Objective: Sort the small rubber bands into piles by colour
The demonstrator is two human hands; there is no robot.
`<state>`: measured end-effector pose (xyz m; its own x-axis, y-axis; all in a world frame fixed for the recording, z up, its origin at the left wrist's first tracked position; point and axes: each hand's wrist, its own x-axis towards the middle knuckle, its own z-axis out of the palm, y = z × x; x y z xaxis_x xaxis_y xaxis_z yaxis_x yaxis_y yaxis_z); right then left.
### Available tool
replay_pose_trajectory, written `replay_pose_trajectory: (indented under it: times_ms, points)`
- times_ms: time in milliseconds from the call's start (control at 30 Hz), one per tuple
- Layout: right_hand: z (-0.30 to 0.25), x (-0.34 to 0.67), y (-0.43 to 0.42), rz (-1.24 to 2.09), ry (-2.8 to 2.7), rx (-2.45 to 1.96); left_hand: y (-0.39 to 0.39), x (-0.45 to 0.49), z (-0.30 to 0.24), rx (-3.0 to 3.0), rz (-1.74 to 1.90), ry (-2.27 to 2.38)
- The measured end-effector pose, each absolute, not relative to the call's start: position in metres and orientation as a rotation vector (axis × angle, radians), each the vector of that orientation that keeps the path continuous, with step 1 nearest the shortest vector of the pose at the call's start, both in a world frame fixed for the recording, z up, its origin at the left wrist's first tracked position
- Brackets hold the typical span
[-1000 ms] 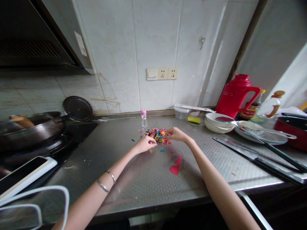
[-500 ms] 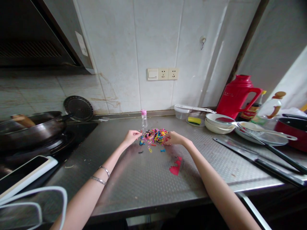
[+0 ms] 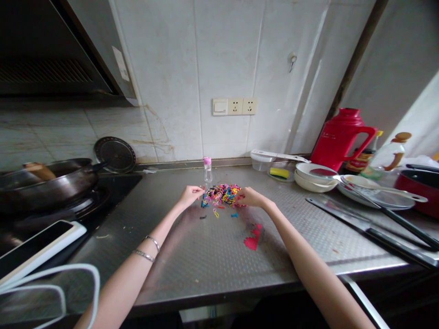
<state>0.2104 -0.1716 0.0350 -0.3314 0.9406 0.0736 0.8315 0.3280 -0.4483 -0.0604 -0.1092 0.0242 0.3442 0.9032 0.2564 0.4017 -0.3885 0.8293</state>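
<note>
A heap of small coloured rubber bands (image 3: pixel 221 194) lies on the steel counter (image 3: pixel 212 260) in front of me. My left hand (image 3: pixel 189 195) hovers at the heap's left edge, its fingers pinched together on something too small to make out. My right hand (image 3: pixel 251 197) rests against the heap's right side with fingers curled into the bands. A few loose bands lie just in front of the heap. A tiny clear bottle with a pink cap (image 3: pixel 207 169) stands right behind the heap.
A wok (image 3: pixel 48 183) sits on the stove at left, a phone (image 3: pixel 37 249) near it. At right stand a red thermos jug (image 3: pixel 339 137), stacked bowls (image 3: pixel 313 176), a strainer, a long knife (image 3: pixel 360 224) and a red pot. A red scrap (image 3: pixel 252 237) lies on the counter.
My left hand has moved from under the heap out to its left edge and pinched shut. The bands, bunched between both hands before, now lie spread on the counter.
</note>
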Motion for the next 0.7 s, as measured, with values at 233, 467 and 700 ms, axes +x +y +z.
replay_pose_trajectory:
  times_ms: [233, 467, 700]
  points:
    - [0.0383, 0.2076, -0.1736, 0.564, -2.295, -1.589, -0.1034, -0.0626, 0.016, 1.952, 0.963, 1.124]
    - [0.0373, 0.2069, -0.1749, 0.587, -2.276, -1.554, -0.1064, -0.061, 0.0184, 1.933, 0.943, 1.144]
    - [0.0385, 0.2097, -0.174, 0.628, -2.239, -1.542, -0.1089, -0.0609, 0.0206, 1.927, 0.938, 1.143]
